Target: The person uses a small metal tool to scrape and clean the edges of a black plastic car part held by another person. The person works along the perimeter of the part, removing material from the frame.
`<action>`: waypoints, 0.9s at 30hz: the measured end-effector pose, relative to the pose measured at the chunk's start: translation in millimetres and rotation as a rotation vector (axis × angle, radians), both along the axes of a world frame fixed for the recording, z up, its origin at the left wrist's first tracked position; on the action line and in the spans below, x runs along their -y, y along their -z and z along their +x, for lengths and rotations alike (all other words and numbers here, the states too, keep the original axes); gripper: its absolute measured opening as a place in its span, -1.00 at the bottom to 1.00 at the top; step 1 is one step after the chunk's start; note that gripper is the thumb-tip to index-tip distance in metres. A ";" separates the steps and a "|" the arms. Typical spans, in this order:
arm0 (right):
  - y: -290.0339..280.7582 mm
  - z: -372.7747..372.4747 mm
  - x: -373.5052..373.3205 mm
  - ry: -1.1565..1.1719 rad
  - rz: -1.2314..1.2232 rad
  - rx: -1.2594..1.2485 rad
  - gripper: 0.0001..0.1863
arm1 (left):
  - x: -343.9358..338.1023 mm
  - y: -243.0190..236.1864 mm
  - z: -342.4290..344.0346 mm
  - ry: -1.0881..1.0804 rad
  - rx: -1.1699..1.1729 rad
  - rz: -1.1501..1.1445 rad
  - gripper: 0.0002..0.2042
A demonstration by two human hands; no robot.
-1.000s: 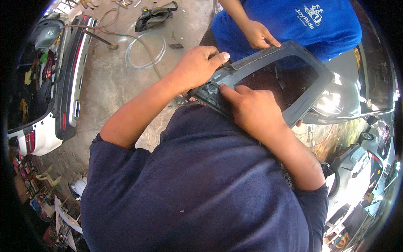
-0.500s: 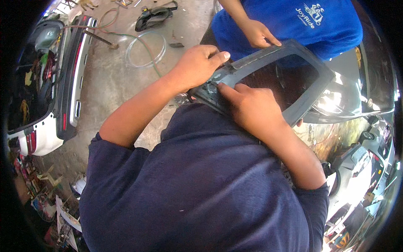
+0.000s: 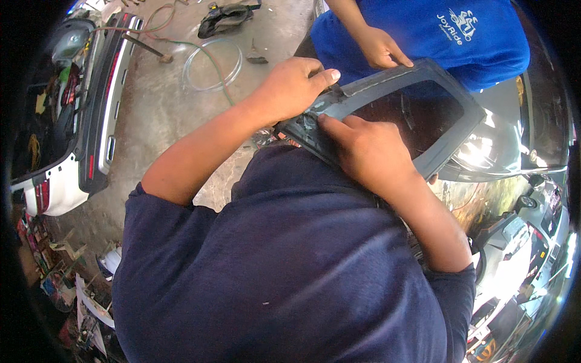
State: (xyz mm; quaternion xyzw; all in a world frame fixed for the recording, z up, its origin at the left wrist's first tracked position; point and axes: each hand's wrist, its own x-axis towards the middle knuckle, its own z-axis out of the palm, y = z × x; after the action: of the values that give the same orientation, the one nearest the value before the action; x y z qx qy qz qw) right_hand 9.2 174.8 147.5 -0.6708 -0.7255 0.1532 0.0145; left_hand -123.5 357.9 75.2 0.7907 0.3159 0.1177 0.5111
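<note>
A dark, roughly triangular car window panel [image 3: 366, 98] with a wide black border and tinted middle lies tilted in front of my chest. At its left corner, my left hand [image 3: 293, 91] is closed around the edge, thumb up and the other fingers mostly hidden. My right hand [image 3: 378, 148] rests over the near border, fingers curled, with the index fingertip pressed on a rough greyish patch [image 3: 307, 121] near that corner. Whether something small sits in its pinch cannot be made out. Another person's hand [image 3: 384, 49] touches the far edge with a fingertip.
The other person's blue shirt [image 3: 417, 36] is just beyond the panel. A dark grey car body [image 3: 496, 139] stands at right. Coiled clear hose [image 3: 187, 69] and a black part [image 3: 224, 21] lie on the concrete floor. At left stands a bumper [image 3: 103, 109].
My right index fingertip has shifted slightly along the patch at the panel's corner. My left hand keeps its hold. The view has tilted a little.
</note>
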 end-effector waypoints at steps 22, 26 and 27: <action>1.2 -2.3 -6.2 -0.043 0.035 0.024 -0.55 | -5.3 -5.9 -3.5 0.033 -0.047 -0.001 -0.49; -3.3 -2.1 1.1 -0.026 -0.009 0.006 -0.54 | -2.4 -1.0 -4.1 0.041 -0.039 0.013 -0.50; -2.7 -1.9 -3.7 -0.035 0.000 0.011 -0.54 | -3.4 -0.9 -4.6 0.017 -0.023 0.006 -0.49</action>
State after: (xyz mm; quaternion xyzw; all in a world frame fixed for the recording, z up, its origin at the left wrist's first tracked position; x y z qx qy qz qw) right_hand 7.3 178.5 150.1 -0.6590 -0.7370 0.1499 0.0076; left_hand -128.0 361.3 76.1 0.7963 0.3146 0.1050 0.5059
